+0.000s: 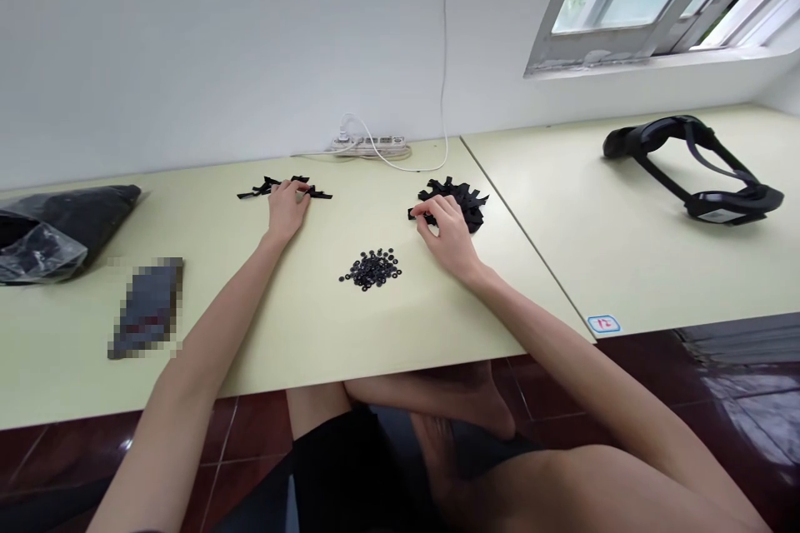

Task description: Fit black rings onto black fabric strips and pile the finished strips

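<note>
**Two piles of black strips, one heap of rings between them**

Two pale tables (262, 333) meet at a seam; a black headset (693, 166) lies on the right one, a dark plastic bag (56, 225) at the far left. The larger pile of black strips (459, 200) sits at the right, where the right hand (447, 237) pinches one strip with thumb and fingertips. The smaller, flatter row of strips (284, 187) lies at the left, under the left hand (286, 212), fingers loosely spread on it, gripping nothing that I can see. Small black rings (372, 268) lie heaped between the hands, untouched. Judging by the piles, most strips remain unhandled.
</note>
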Motion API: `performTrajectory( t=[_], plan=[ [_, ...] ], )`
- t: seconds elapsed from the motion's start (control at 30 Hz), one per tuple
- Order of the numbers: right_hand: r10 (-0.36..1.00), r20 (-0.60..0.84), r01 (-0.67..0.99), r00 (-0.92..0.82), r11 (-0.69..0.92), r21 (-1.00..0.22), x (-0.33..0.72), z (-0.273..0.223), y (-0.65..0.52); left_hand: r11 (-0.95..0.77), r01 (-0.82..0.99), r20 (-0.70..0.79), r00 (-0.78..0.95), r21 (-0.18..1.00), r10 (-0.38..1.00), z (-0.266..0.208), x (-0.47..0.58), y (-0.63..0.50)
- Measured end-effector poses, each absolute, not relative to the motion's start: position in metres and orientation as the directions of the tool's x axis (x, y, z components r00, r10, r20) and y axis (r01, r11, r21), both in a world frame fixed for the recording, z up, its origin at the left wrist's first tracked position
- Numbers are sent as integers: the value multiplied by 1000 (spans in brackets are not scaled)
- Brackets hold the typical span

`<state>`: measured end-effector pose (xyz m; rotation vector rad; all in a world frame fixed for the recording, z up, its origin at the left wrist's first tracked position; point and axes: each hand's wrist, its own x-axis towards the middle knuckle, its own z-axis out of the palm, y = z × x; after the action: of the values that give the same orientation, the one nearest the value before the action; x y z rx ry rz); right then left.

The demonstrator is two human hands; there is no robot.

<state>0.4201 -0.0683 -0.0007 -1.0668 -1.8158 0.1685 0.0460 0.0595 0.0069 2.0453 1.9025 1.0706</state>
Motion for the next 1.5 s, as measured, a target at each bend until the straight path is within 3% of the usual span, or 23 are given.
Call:
performTrajectory(
  t=[0.27, 0.5, 0.7, 0.83, 1.03, 1.23, 1.5],
  plan=[
    [724, 674, 581, -144, 614, -535, 419, 1, -69, -148, 708, 371, -171, 691, 913, 13, 50, 44],
    [727, 665, 562, -174, 628, -539, 419, 2, -71, -121, 444, 291, -340, 888, 894, 20, 57, 23],
    [718, 659, 496, -221, 665, -558, 416, 3, -78, -237, 103, 253, -185, 966, 950, 39, 92, -16],
    [729, 632, 416, -263, 677, -607, 410, 5, -85, -262, -112, 257, -51, 959, 965, 44, 126, -50],
    [782, 544, 317, -304, 621, -717, 402, 8, -93, -245, 20, 243, 91, 969, 966, 32, 152, -85],
    [821, 470, 184, -324, 542, -820, 397, 8, -96, -269, -3, 262, 238, 963, 935, 31, 165, -97],
    [807, 523, 177, -274, 576, -798, 395, 16, -104, -216, -56, 223, 228, 975, 948, 30, 165, -98]
  ],
)
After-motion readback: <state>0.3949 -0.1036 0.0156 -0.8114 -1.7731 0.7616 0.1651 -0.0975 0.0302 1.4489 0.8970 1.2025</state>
